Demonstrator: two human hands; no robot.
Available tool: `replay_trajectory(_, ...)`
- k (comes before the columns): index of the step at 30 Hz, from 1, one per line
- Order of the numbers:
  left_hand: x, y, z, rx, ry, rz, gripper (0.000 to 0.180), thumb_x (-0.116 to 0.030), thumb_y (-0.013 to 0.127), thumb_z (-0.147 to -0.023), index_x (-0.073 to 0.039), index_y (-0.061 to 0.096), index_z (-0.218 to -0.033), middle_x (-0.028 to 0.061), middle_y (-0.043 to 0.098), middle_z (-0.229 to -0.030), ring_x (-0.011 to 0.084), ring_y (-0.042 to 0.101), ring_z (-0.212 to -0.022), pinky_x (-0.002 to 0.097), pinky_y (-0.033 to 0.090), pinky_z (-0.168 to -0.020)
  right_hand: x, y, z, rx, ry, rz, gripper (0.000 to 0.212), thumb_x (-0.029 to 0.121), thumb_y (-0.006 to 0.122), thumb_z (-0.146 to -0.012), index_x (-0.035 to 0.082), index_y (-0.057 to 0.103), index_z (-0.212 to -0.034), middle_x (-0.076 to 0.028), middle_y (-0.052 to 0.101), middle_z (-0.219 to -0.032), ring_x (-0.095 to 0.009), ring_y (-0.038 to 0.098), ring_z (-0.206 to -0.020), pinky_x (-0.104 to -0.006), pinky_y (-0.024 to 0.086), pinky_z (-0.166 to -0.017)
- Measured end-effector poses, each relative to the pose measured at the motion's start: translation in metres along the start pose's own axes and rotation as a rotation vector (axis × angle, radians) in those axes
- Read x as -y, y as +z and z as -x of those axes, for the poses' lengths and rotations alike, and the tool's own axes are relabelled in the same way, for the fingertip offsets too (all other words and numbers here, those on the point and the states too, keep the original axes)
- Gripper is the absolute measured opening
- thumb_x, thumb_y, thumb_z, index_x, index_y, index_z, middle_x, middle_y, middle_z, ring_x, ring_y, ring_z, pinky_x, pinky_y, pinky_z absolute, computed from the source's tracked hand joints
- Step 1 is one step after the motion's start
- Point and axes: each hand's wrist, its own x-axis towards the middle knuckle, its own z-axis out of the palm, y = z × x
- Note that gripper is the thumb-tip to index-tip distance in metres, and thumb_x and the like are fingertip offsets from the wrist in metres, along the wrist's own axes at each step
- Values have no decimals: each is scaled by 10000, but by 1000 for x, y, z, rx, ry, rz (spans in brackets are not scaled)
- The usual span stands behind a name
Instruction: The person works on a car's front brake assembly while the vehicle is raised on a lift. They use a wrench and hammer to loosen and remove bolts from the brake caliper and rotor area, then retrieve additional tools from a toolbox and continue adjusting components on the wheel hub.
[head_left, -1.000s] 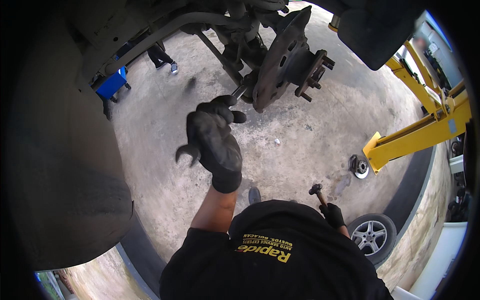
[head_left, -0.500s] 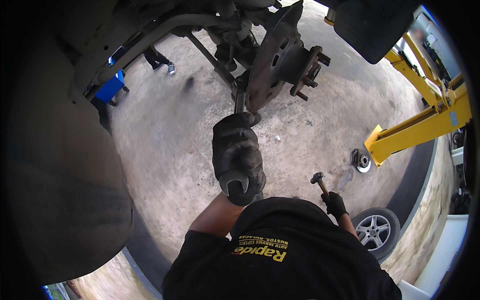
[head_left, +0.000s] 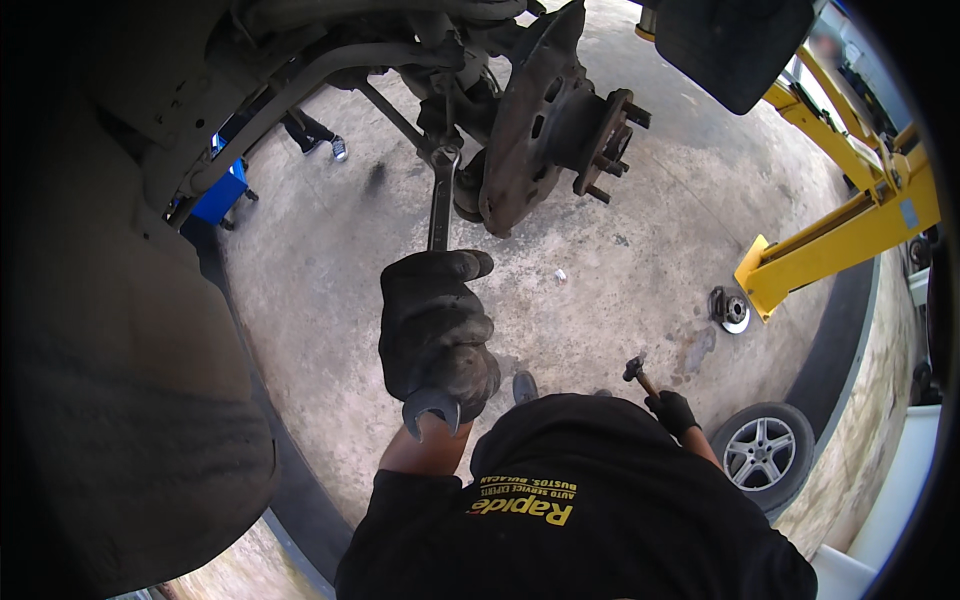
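My left hand [head_left: 435, 325], in a black glove, is closed around a combination wrench [head_left: 440, 210] held upright. The wrench's ring end overlaps the lower end of a thin suspension rod [head_left: 394, 115]; I cannot tell whether it touches. Its open jaw sticks out below my fist. Just right of the wrench is a rusty wheel hub [head_left: 600, 150] with bare studs, in front of a worn backing plate [head_left: 520, 170]. Low at my right side, my right hand [head_left: 672, 411], also gloved, grips the wooden handle of a hammer [head_left: 649, 385], its dark head pointing up and left.
A dark wheel-arch liner [head_left: 150, 400] fills the left side. On the right stands a yellow lift arm [head_left: 840, 240], with a removed hub and disc [head_left: 730, 310] beside its foot. A wheel [head_left: 762, 455] lies on the concrete floor. Another person's legs [head_left: 310, 130] and a blue cart [head_left: 222, 195] are farther off.
My left hand and the wrench have moved left and slightly down, away from the backing plate's lower edge. The ring end now shows. My right hand stays low with the hammer.
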Motion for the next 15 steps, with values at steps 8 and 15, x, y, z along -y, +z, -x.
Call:
replay_trajectory(8, 59, -52, -56, -308, -609, 788, 342, -400, 509, -1066, -92, 629, -980, 18, 489, -751, 187, 510, -702, 325, 433, -576, -11, 3, -5, -2, 54, -101, 412, 397, 646, -917, -1, 666, -812, -116, 639, -635, -233, 633, -491, -379, 527, -470)
replay_trajectory(15, 147, -74, -80, -53, -957, 1113, 320, -361, 555, -1049, -97, 661, -904, -13, 467, -690, 158, 506, -685, 243, 340, -505, -38, 10, -1, -2, 81, -32, 401, 423, 667, -883, 31, 693, -802, -101, 645, -643, -222, 640, -534, -397, 515, -530)
